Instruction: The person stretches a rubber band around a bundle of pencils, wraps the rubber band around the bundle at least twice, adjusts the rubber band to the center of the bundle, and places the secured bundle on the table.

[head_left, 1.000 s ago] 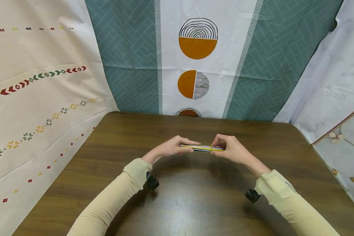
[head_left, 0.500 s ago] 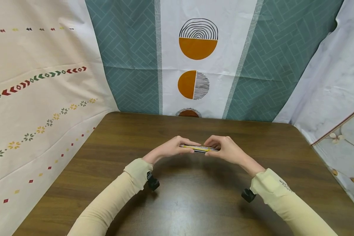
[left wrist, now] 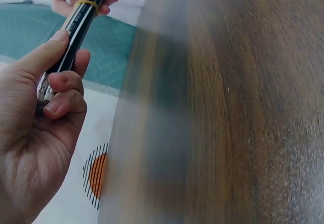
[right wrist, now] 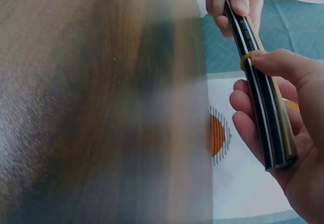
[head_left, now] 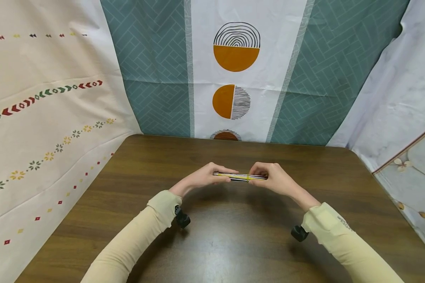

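Observation:
A bundle of pencils (head_left: 239, 177), black and white striped with some yellow, is held level above the table. Metal ferrules and pale tips show at its left end in the left wrist view. My left hand (head_left: 207, 175) grips that end, thumb along one side and fingers curled round the other. Around the bundle, right of its middle, sits a yellow rubber band (right wrist: 246, 60). My right hand (head_left: 274, 179) pinches the bundle at the band, its thumb pressing on the band's edge in the right wrist view. The bundle's right end lies within that hand's curled fingers.
Below the hands spreads a brown wooden table (head_left: 212, 236). Behind it hangs a teal and white curtain (head_left: 156, 78) with orange half-circles. Patterned cloth (head_left: 56, 118) closes the left side, and white floral cloth (head_left: 403, 118) the right. A small black camera sits under each wrist.
My right hand has shifted left toward my left hand, and the rubber band now sits a little further left along the pencils. My left hand has hardly moved and keeps its grip.

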`<state>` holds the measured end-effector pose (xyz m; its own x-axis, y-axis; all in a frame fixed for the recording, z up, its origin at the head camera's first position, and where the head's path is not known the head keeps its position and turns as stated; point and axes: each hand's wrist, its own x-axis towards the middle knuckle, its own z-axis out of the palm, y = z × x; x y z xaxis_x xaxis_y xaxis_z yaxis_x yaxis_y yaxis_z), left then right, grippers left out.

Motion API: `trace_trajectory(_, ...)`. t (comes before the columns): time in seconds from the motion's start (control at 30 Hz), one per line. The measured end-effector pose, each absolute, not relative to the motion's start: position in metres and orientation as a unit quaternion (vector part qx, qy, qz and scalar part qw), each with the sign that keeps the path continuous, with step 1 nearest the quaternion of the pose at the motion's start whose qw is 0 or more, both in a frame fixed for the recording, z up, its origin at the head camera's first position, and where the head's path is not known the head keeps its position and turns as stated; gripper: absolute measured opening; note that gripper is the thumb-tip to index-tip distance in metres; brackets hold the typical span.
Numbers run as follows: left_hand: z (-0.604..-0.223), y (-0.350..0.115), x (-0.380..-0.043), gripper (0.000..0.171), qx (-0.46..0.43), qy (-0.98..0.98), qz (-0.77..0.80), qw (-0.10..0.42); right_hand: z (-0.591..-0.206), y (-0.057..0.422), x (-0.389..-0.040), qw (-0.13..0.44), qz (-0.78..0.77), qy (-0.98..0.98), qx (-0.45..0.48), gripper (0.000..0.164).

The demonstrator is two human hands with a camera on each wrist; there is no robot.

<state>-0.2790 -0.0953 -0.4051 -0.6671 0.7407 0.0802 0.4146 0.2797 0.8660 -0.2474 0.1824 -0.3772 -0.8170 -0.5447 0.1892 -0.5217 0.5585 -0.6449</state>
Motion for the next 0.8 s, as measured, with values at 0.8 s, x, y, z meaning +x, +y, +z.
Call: trace_trajectory(0.8,-0.406,-0.081,-0.28,0.035,0.358,0.795,0.456,0.181,-0.387,0.162,-0.244,-0.004,-0.345,0.901,-0.265,0.027)
